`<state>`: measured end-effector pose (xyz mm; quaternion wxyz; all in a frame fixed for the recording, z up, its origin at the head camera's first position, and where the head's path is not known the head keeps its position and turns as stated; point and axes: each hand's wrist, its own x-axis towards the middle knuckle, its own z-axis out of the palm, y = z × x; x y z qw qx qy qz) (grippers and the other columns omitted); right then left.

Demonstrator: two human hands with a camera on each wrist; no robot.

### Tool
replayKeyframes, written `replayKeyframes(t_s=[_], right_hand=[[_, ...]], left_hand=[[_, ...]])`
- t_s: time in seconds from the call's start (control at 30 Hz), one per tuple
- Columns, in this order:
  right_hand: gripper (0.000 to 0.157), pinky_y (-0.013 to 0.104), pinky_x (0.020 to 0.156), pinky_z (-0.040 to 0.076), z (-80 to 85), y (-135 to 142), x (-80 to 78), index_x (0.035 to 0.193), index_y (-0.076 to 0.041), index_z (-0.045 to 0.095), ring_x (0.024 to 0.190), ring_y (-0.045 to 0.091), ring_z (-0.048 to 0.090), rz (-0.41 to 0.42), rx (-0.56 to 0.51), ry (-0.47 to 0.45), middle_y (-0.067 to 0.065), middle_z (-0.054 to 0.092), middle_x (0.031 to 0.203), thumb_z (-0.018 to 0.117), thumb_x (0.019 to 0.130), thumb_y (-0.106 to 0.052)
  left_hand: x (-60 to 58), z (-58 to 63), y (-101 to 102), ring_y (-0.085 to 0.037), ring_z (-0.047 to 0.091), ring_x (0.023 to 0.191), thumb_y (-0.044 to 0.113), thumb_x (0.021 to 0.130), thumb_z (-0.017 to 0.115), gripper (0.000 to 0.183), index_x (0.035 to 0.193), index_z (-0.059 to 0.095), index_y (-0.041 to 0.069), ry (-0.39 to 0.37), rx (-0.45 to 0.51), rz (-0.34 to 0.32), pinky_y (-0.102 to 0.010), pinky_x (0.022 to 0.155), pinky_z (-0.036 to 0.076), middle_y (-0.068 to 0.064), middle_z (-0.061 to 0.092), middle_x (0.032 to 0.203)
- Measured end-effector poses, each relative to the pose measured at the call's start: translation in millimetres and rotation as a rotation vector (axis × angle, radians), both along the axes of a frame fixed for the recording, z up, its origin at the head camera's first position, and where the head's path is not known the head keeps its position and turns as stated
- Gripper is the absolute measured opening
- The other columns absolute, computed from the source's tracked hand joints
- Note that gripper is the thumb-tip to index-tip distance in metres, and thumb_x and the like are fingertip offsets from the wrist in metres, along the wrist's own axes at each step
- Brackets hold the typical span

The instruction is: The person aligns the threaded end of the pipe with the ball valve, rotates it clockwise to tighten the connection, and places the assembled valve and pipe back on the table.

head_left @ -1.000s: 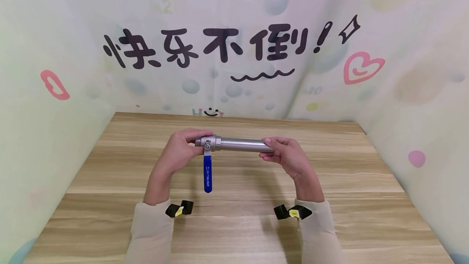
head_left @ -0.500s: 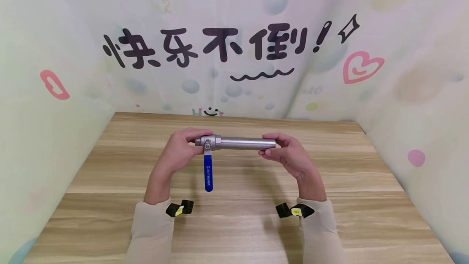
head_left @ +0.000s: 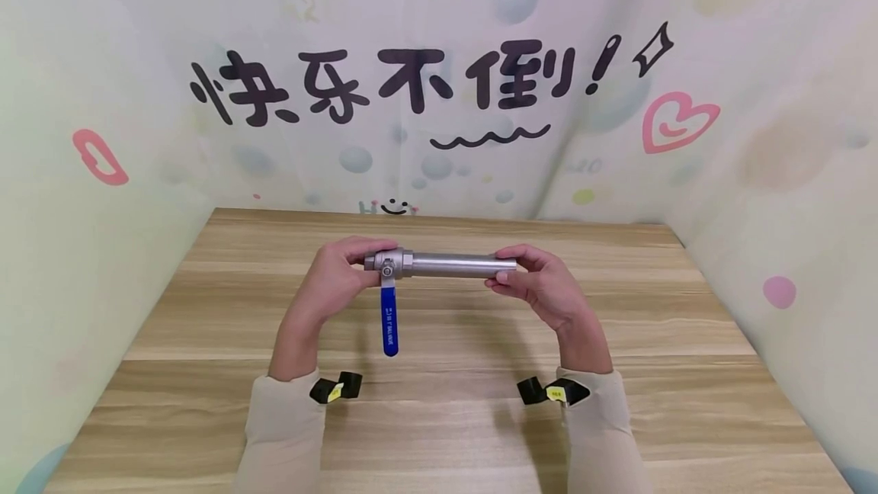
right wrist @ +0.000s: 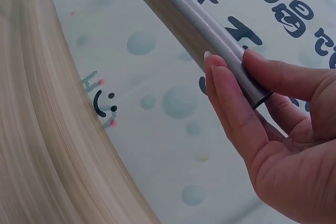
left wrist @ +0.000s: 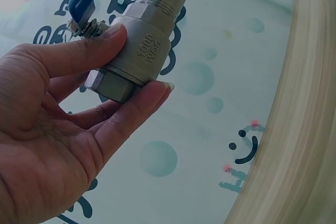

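Observation:
A silver ball valve [head_left: 392, 261] with a blue lever handle [head_left: 389, 322] is joined at its right end to a straight metal pipe [head_left: 453, 265]. Both are held level above the table. My left hand [head_left: 336, 277] grips the valve body between thumb and fingers; in the left wrist view the valve [left wrist: 139, 48] shows raised lettering and a hexagonal end. At the pipe's free right end, my right hand [head_left: 545, 288] pinches it with thumb and fingers. The right wrist view shows the pipe [right wrist: 194, 19] slanting between the thumb and fingers of that hand [right wrist: 278, 150].
Beneath the hands lies a wood-grain table [head_left: 439, 418]. Behind it stands a pale printed backdrop [head_left: 439, 174] with dark lettering, and similar walls rise at both sides. Each sleeve carries a black wrist mount [head_left: 336, 389].
My right hand has shifted its hold around the pipe, its thumb moving from the top to the lower near side, so the pipe's end now shows. My left hand keeps its grip.

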<state>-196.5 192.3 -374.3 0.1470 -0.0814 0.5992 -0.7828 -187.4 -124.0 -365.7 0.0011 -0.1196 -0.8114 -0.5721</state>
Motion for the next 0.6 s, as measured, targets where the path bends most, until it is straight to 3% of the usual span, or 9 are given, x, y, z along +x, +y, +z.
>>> replayKeyframes(t_s=[0.23,0.37,0.6], right_hand=[[0.022,0.032,0.078,0.057,0.6,0.4,0.7,0.104,-0.005,0.069,0.081,0.024,0.071,-0.03,0.029,-0.02,0.014,0.055,0.102,0.063,0.088,0.008],[0.024,0.03,0.074,0.057,1.2,0.3,0.9,0.113,0.002,0.064,0.077,0.021,0.071,-0.043,0.042,-0.025,0.013,0.058,0.099,0.064,0.089,0.004],[0.018,0.028,0.07,0.057,1.5,0.2,1.3,0.108,-0.003,0.067,0.073,0.018,0.07,-0.056,0.077,-0.027,0.01,0.062,0.096,0.066,0.091,-0.005]], left_hand=[[0.1,-0.8,0.3,-0.027,0.057,0.103,-0.004,0.078,0.072,0.042,0.118,0.072,0.013,0.0,-0.004,0.009,-0.034,0.073,0.052,-0.008,0.065,0.121],[-0.1,-0.3,0.4,-0.028,0.057,0.104,-0.004,0.078,0.072,0.043,0.118,0.071,0.011,0.001,-0.006,0.008,-0.034,0.074,0.052,-0.008,0.064,0.122],[-0.9,-0.1,0.5,-0.028,0.057,0.104,-0.006,0.077,0.071,0.044,0.118,0.071,0.009,0.003,0.001,0.001,-0.034,0.074,0.052,-0.009,0.064,0.123]])
